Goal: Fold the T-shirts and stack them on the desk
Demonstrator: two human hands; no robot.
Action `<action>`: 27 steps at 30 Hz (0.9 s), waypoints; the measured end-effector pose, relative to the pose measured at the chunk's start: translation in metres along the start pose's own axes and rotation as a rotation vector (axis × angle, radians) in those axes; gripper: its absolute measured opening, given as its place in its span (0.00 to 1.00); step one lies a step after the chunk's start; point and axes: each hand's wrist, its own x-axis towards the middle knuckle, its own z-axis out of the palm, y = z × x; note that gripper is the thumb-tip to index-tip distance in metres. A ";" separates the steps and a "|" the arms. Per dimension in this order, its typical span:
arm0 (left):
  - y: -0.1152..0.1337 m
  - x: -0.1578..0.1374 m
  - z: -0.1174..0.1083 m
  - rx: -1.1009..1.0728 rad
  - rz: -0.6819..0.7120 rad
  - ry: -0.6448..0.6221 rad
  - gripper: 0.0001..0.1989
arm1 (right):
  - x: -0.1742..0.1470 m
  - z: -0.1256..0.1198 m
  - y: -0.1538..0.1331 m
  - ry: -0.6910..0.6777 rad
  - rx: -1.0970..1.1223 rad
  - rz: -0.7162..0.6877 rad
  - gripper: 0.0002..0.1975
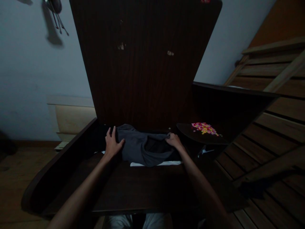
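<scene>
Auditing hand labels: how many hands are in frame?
2. The left hand is spread at the left part of the gray cloth; the right hand grips the cloth's upper edge near its right end. No other hand shows.

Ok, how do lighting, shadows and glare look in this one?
Head view: dim overall, the desk nearly black in places; head view: a soft shadow on the wall; head view: grey cloth readable but low in contrast, no strong glare.

Dim overall, cool blue-grey cast on the wall (26, 76), light source out of frame, 1 soft shadow under the hanging object (56, 6), desk (138, 190) near-black with detail lost, dark cloth (132, 144) low-contrast, wide-angle stretch at edges, slight softness throughout
</scene>
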 end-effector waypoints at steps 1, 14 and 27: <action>-0.004 0.005 0.002 -0.044 -0.064 -0.033 0.40 | 0.001 0.003 -0.008 0.070 -0.009 -0.047 0.14; 0.035 -0.016 0.004 -0.214 0.103 -0.353 0.23 | -0.014 0.067 -0.149 -0.246 0.529 -0.471 0.09; 0.029 0.011 -0.026 -0.362 -0.210 0.101 0.21 | 0.041 0.019 -0.111 0.188 0.734 -0.208 0.10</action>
